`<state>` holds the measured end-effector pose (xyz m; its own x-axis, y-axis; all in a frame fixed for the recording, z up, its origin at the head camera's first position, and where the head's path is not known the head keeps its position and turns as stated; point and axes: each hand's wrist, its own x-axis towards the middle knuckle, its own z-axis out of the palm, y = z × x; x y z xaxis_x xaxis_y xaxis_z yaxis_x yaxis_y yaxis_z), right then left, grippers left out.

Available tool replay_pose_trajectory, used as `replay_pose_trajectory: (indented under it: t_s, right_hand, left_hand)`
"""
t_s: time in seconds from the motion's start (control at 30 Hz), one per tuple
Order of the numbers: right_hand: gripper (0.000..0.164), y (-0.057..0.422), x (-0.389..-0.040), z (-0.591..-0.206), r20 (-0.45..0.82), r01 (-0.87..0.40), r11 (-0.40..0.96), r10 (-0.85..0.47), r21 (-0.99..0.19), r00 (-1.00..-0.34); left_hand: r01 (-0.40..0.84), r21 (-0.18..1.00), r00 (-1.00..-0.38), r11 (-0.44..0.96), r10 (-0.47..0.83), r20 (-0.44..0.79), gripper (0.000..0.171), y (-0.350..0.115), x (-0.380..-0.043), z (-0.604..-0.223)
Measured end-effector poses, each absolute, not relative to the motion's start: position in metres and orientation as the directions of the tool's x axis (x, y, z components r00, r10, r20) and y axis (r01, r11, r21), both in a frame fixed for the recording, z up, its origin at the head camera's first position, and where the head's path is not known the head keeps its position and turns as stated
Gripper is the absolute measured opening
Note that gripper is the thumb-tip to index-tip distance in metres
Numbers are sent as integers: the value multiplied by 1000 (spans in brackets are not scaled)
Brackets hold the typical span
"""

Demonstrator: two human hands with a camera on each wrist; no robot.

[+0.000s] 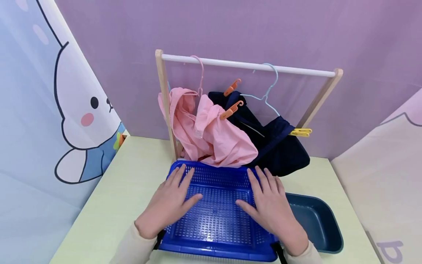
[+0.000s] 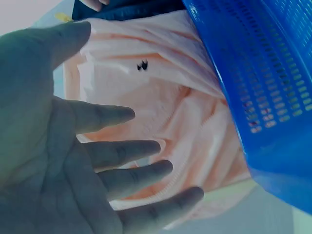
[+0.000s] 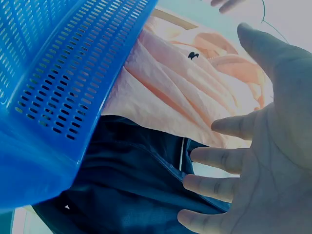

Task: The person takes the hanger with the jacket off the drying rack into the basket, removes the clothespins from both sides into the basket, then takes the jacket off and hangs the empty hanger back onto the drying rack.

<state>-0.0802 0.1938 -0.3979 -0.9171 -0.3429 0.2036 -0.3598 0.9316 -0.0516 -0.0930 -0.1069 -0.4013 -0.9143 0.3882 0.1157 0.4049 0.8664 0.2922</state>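
Both hands hover palm down over a blue plastic basket with a perforated bottom. My left hand is spread above its left side, and my right hand is spread above its right side; neither holds anything. Behind the basket a pink jacket hangs slanted from a pink hanger. Beside it a dark navy garment hangs from a light blue hanger, one side sagging. In the left wrist view the pink jacket shows beyond the straight fingers. The navy cloth shows in the right wrist view.
The garments hang on a small rack with a white rail and wooden posts. Two orange clips and a yellow clothespin are on the clothes. A dark teal tub stands right of the basket on the pale table.
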Motion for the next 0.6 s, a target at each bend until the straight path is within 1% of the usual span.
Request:
replay_pose_trajectory:
  t_s: [0.17,0.37,0.6]
  right_hand:
    - [85,198,-85,-392,268,-377,925,-350,-55,-898]
    - [79,203,-91,-383,325,-390,917,-346,-82,-880]
    - [71,211,-98,-373,428,-445,888,-360,-113,-829]
  left_hand:
    - [391,316,-920,864,358,160,72,-124,-98,-408]
    - [346,342,-938,874,315,145,64,-140,-100,-417]
    - [313,387,-950,868,282,135,61,-151,-104,-422]
